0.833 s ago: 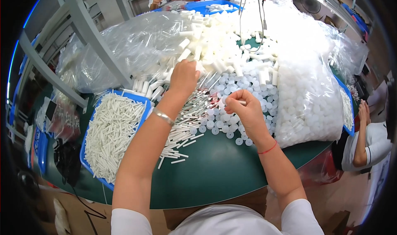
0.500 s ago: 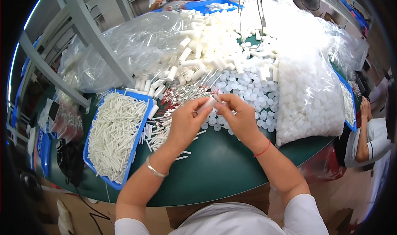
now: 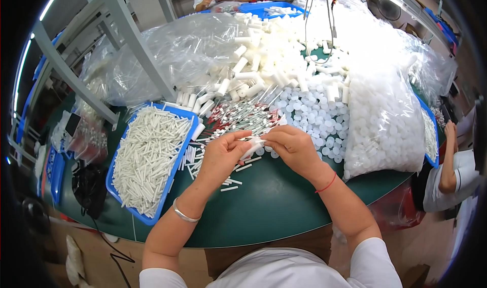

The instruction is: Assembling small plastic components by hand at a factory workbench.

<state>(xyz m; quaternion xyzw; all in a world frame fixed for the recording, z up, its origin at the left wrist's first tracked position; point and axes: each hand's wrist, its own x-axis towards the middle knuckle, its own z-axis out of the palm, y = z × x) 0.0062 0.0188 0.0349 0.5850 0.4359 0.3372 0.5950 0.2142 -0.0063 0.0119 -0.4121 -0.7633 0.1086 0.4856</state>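
Above the green table's front part, my left hand (image 3: 224, 155) is closed on one end of a short white cylinder (image 3: 252, 146), a foam-like tube by its look. The right hand (image 3: 294, 147) pinches at the cylinder's other end, its fingertips meeting there; whether they hold a small part is too fine to make out. Just beyond the hands lies a heap of thin metal pins with red and white bits (image 3: 248, 116). Round translucent plastic caps (image 3: 317, 116) spread to the right of it, and loose thin white sticks (image 3: 229, 188) lie beside my left hand.
A blue tray (image 3: 161, 210) full of thin white sticks stands at left. Thick white cylinders (image 3: 240, 65) pile up behind. A clear bag of caps (image 3: 383, 131) stands at right, a large plastic bag (image 3: 167, 49) at back left. Cables (image 3: 332, 32) hang overhead. Other people sit beyond.
My hands have come slightly nearer to me with the white cylinder, and the right fingers have shifted at its end. The whole view has swung a little, so the table's contents appear further right.
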